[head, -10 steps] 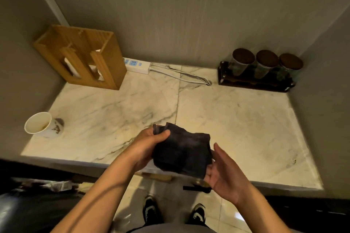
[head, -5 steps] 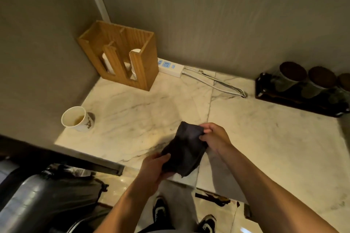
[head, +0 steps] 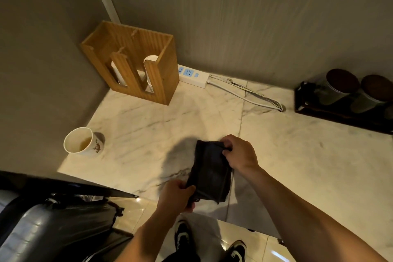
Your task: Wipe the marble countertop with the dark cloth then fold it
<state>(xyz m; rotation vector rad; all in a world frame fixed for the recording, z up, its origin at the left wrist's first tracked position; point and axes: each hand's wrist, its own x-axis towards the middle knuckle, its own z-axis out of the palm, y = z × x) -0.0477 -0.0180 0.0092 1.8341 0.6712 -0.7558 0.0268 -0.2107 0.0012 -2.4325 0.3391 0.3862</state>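
Note:
The dark cloth (head: 210, 172) is folded into a narrow rectangle and held just above the front part of the marble countertop (head: 308, 155). My left hand (head: 176, 195) pinches its near lower corner at the counter's front edge. My right hand (head: 239, 153) grips its far upper corner. The cloth is stretched between both hands, and its shadow falls on the marble to the left.
A paper cup (head: 81, 140) with some liquid stands at the left edge. A wooden cup holder (head: 136, 61) sits in the back left corner, beside a white power strip (head: 192, 74) with cables. A dark rack of jars (head: 344, 95) is at the back right. A black bin bag (head: 49, 229) is below left.
The view has swung left and closer. My right hand moved from under the cloth to its far corner, and the cloth now lies lower and longer between both hands over the counter.

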